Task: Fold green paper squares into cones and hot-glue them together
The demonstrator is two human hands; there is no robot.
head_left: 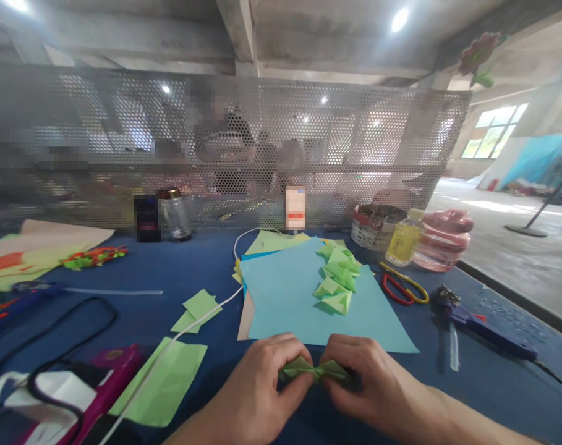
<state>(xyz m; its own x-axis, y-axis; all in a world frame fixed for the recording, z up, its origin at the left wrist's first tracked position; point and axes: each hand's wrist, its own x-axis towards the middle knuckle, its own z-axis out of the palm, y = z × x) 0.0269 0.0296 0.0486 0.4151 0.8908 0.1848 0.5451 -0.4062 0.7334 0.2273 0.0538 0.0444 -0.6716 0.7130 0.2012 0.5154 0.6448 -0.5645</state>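
Both hands pinch a small green folded paper piece (316,371), gathered at its middle like a bow. My left hand (266,383) is closed on its left end, thumb below and fingers above. On its right end, my right hand (368,377) is closed in the same manner. Just beyond the hands lie light blue paper sheets (281,303). Several folded green paper pieces (339,278) rest on the right part of those sheets. Left of my hands are small green paper squares (198,311) and larger green paper strips (169,383).
Scissors (404,287) and a glue gun (485,330) lie to the right, with a pink jug (442,241) and yellow bottle (405,238) behind. A white cable (206,318) crosses the left papers near a magenta power strip (109,377). A lit phone (295,208) stands against the mesh screen (243,148).
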